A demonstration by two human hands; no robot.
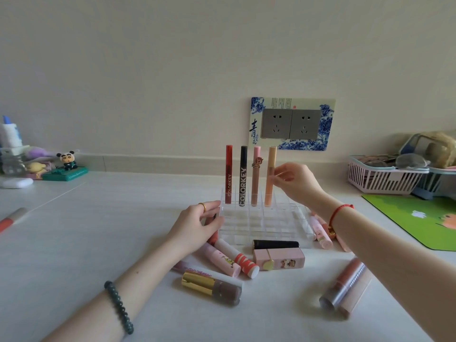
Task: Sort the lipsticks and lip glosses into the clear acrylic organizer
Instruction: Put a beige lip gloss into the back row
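Four lip gloss tubes (243, 176) stand upright in the clear acrylic organizer's (266, 219) back row, the right hand (297, 185) pinching the orange tube (270, 176), the left hand (196, 224) gripping the organizer's left wall.

Left hand (197, 224) grips organizer (269, 219), right hand (297, 183) orange gloss (272, 157).

gold ring (202, 206), green beads (118, 307), red cord (339, 210)

Far wall: a double socket (292, 123) inside a frame with blue and white flowers.
Far left: a panda figurine (66, 160) on a green base, a white case (17, 182) near it.
Far right: a pink basket (385, 178).
Right: a green mat (417, 218), lying flat.
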